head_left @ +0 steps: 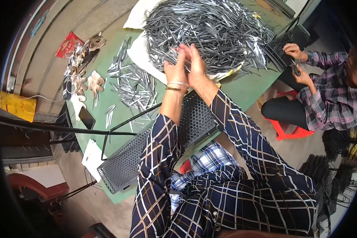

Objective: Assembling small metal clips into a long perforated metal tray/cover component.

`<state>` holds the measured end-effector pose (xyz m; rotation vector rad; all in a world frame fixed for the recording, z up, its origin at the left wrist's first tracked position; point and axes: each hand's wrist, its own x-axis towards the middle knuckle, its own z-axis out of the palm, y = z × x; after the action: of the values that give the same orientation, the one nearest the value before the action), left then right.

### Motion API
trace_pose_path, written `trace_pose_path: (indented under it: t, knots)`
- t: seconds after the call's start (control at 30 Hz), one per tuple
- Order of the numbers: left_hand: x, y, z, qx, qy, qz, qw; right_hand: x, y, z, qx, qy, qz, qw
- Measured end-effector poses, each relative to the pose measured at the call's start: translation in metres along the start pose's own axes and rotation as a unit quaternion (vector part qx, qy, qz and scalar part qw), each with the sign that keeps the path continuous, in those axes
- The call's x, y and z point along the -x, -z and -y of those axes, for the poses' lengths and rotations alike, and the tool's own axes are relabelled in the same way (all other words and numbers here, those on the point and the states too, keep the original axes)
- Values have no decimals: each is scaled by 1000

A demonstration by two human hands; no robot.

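Observation:
Both forearms reach forward to a large heap of thin, pointed grey metal sticks (210,29). My left hand (176,70) and my right hand (196,67) come together at the heap's near edge, wrists almost touching. The fingers are curled round a small bunch of these sticks, partly hidden between the palms. Beneath the heap, a white sack (141,53) is spread on the green table (242,89). Just below my wrists lies a black perforated metal panel (125,162) with a bent rod frame, reaching along the table's near edge.
More loose sticks (137,89) lie scattered left of the heap. Worn gloves (95,82), a phone (86,118) and white paper (93,156) are at the table's left. On the right, another person (321,87) sits near a red stool (291,133), handling small dark pieces.

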<state>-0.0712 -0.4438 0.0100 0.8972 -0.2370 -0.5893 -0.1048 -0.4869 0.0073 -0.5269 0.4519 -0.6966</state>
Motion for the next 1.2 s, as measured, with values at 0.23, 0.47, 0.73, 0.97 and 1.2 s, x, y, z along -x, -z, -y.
trace_pose_path:
  t: [0.23,0.47,0.73,0.97,1.2]
  knots:
    - [3,2,0,-44,-79,12,996,7,-10,2,1,0,-8,1000]
    - [10,0,-2,-177,-142,93,969,-13,5,-7,-65,-55,-20,996]
    - [17,4,-11,35,-39,-36,998,17,1,8,-35,-155,0,987]
    - [27,30,-39,165,42,-102,980,67,0,10,-86,-252,50,962]
    - [97,25,-88,87,135,12,987,83,53,35,26,-190,47,980]
